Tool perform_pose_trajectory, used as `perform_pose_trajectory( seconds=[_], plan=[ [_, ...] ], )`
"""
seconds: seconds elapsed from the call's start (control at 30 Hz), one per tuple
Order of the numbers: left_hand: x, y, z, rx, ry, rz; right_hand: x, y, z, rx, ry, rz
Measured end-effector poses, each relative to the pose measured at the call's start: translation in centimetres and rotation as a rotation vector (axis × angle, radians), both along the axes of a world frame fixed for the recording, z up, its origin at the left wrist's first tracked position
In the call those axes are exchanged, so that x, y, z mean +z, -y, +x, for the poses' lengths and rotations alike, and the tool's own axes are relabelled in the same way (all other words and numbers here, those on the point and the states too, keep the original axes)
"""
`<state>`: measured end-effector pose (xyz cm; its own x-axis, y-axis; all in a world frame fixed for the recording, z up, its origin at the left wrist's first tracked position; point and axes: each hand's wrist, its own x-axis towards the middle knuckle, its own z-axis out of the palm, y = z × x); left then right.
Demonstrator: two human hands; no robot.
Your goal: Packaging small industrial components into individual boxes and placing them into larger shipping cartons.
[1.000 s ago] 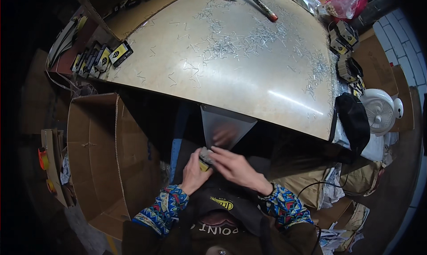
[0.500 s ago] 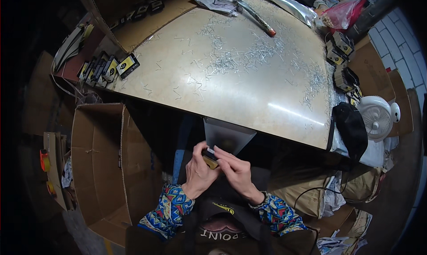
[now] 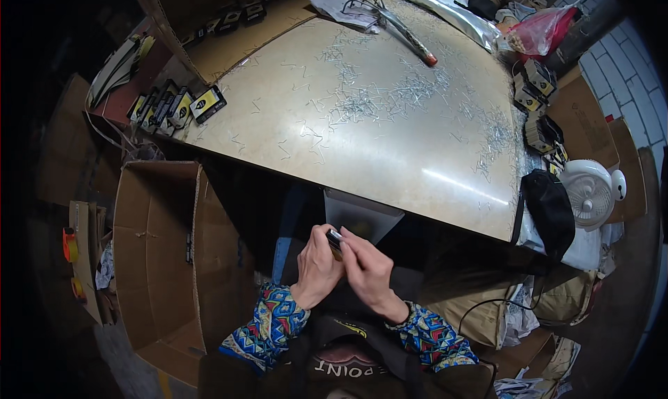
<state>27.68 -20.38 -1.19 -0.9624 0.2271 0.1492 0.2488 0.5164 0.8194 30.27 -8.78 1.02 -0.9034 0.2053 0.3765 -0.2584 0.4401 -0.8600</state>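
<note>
Just past the table's near edge, at chest height, both hands close around a small black-and-yellow box [image 3: 335, 240]. My left hand [image 3: 318, 268] wraps one side of it. From the other side my right hand [image 3: 367, 268] presses with its fingers, and the thumb points up along the box. Mostly the dark, shiny end shows; fingers hide the rest. Bent wire hooks [image 3: 390, 93] lie scattered across the table [image 3: 334, 159] ahead. Similar black-and-yellow boxes [image 3: 207, 104] stand in a row at the table's left corner.
A tall open cardboard carton [image 3: 156, 246] stands at my left. Another carton [image 3: 229, 51] on the table holds several boxes. A red-tipped rod [image 3: 410, 41] lies at the back. More boxes [image 3: 532, 86], a black pouch [image 3: 550, 208] and a white fan [image 3: 586, 194] line the right side.
The box has turned in my hands, so its yellow face is now mostly hidden. My fingers have drawn closer around it. The whole view has shifted slightly.
</note>
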Motion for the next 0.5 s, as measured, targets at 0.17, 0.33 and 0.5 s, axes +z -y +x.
perform_pose_trajectory(
  seconds=[0.17, 0.33, 0.5],
  plan=[
    [1.6, 0.0, -0.3, -0.051, 0.098, -0.003, -1.3, -0.3, -0.6, 0.035, -0.29, 0.297],
    [5.5, 2.3, -7.4, -0.132, -0.188, -0.228, 0.4, -2.8, -2.3, 0.011, -0.141, 0.105],
    [6.9, 11.1, -21.9, 0.201, -0.267, -0.475, 0.4, -2.6, -1.9, 0.101, -0.168, 0.163]
  ],
)
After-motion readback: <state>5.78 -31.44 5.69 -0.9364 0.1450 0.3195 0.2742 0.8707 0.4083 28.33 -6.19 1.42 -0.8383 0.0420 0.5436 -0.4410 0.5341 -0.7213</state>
